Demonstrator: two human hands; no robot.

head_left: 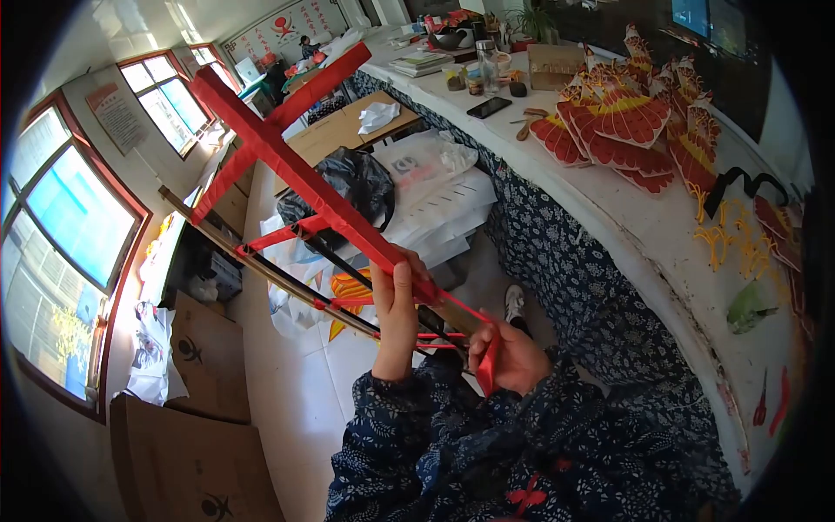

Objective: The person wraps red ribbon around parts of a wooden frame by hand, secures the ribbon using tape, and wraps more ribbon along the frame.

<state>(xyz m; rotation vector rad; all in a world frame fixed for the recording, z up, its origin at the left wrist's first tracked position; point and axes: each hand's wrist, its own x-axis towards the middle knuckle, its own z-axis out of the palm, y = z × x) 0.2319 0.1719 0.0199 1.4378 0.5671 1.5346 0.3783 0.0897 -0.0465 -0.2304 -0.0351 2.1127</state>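
A long wooden frame (296, 172) wrapped in red cloth strip slants from the upper left down to my hands, with red crosspieces and a thin dark pole along its lower side. My left hand (397, 300) is wrapped round the main bar near its lower end. The bar's wood is bare just beyond that hand. My right hand (513, 355) is closed on a red strip (489, 361) at the bar's lower end, and a folded length of the strip hangs below its fingers.
The long white counter (609, 204) curves along the right, bearing a phone (490, 107), red and yellow figures (613, 122) and red-handled scissors (761, 404). Cardboard boxes (183, 452) stand at the lower left. A black bag (348, 187) lies beside plastic-wrapped sheets. A person (307, 48) is far back.
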